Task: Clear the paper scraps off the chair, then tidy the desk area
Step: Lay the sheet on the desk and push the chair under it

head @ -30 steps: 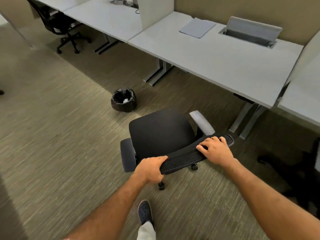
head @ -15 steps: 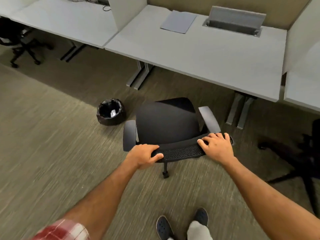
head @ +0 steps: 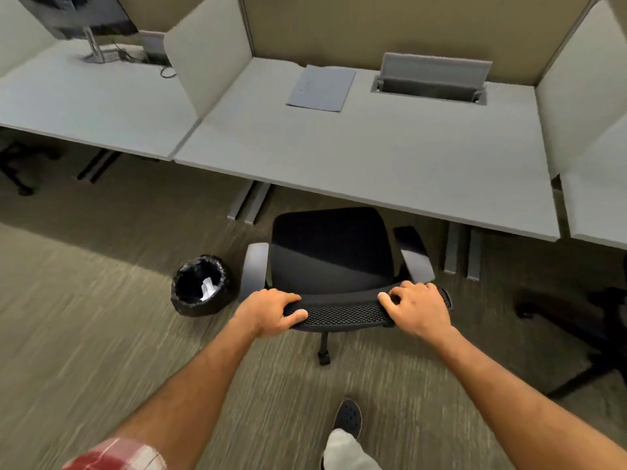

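Both hands, left hand (head: 271, 312) and right hand (head: 419, 308), were closed around the chair (head: 330, 252) backrest top; chair sat at the table (head: 373, 157) edge, bin (head: 200, 284) left of it. No writing was legible.

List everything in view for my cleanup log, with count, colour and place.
chair: 1, black, seat bare, front edge at the desk
desk: 1, grey, ahead of the chair
folder: 1, grey, back of the desk
cable hatch: 1, grey, lid raised, back right of the desk
bin: 1, black liner, floor left of the chair
paper scrap: at least 1, white, inside the bin
monitor: 1, dark, neighbouring desk, far left
left hand: gripping the chair back, left end
right hand: gripping the chair back, right end
shoe: 1, dark, bottom centre
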